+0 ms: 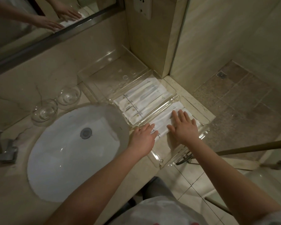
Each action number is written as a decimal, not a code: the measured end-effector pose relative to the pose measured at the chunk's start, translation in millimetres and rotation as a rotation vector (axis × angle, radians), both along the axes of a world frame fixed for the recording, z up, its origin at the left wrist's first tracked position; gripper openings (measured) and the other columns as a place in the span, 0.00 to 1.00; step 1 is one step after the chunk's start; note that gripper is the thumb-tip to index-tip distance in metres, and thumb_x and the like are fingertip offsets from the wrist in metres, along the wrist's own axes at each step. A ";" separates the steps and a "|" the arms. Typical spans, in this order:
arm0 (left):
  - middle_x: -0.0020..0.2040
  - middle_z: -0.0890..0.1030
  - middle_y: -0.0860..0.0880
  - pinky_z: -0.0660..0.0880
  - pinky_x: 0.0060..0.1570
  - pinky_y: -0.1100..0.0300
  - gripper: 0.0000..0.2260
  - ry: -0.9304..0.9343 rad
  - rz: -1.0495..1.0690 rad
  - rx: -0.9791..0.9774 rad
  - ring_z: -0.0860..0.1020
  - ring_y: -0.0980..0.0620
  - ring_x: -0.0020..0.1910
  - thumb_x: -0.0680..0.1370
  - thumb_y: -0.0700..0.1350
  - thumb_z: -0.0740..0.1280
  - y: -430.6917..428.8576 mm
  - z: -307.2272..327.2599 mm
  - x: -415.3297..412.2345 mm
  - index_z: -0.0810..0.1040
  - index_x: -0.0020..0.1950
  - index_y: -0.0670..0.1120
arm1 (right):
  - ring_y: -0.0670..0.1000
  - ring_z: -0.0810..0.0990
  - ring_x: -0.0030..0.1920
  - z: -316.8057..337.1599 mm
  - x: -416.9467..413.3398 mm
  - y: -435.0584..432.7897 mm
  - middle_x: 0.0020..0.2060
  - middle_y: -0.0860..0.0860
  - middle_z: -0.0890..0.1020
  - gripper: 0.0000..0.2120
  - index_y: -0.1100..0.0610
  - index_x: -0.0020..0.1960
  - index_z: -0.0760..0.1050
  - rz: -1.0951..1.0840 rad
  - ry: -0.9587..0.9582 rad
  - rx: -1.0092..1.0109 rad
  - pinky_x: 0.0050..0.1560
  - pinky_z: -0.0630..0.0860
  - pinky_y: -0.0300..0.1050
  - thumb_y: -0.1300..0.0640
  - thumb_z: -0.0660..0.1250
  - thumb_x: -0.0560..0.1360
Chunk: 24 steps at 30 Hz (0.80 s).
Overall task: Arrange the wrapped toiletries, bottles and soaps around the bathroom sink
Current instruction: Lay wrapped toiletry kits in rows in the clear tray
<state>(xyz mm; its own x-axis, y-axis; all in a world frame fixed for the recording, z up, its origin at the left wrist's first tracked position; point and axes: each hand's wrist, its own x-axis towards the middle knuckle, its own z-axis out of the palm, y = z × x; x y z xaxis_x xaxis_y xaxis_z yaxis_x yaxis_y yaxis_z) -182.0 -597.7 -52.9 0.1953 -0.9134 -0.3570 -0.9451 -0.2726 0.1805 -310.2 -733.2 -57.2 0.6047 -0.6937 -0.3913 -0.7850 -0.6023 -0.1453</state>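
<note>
Both hands lie flat and open on a row of white wrapped packets (161, 121) in the near compartment of a clear acrylic tray (160, 160), which sits on the stone countertop (11, 101) just right of the sink (68, 153). The left hand (143, 138) rests with straight fingers on the packets' left ends, its palm over the tray's left rim. The right hand (184, 127) is spread wide, fingers apart, pressing on the packets' middle – nothing is gripped or pinched by either hand.

The tray is stepped into three compartments running from near to far. In the middle one lies a second row of wrapped toiletries (144, 101), side by side and touching, with small printed logos at their left ends. The far compartment (118, 69) shows faint round marks on its base and stands against the wall corner.

The sink is a white oval basin with a grey drain plug (86, 133) in its middle. Two clear glasses (69, 95) stand beside each other on the counter just beyond the basin's far rim. A metal faucet (3, 150) shows at the left edge. On the far wall a mirror (31, 21) reflects both hands – flat on the packets. To the right, past a glass panel, lies a tiled shower floor (234, 95).
</note>
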 end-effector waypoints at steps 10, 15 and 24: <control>0.66 0.74 0.43 0.70 0.61 0.48 0.19 0.097 0.246 -0.323 0.71 0.42 0.65 0.75 0.48 0.56 48.8 46.4 39.2 0.75 0.63 0.45 | 0.62 0.63 0.72 47.3 48.4 43.8 0.71 0.60 0.67 0.27 0.57 0.71 0.63 0.175 -0.402 -0.141 0.69 0.63 0.60 0.50 0.64 0.75; 0.62 0.78 0.41 0.72 0.59 0.47 0.20 0.044 0.493 -0.374 0.75 0.40 0.61 0.73 0.50 0.57 136.6 64.9 76.6 0.79 0.58 0.42 | 0.64 0.75 0.59 60.1 96.7 112.3 0.61 0.62 0.76 0.24 0.61 0.65 0.70 0.439 -0.552 -0.058 0.55 0.75 0.58 0.53 0.66 0.71; 0.68 0.72 0.45 0.65 0.67 0.52 0.18 0.024 1.056 -0.238 0.67 0.45 0.68 0.77 0.48 0.61 338.0 58.8 100.3 0.74 0.65 0.44 | 0.59 0.77 0.57 58.9 184.2 267.8 0.58 0.55 0.79 0.16 0.57 0.61 0.75 0.885 -0.478 0.208 0.54 0.75 0.52 0.55 0.66 0.74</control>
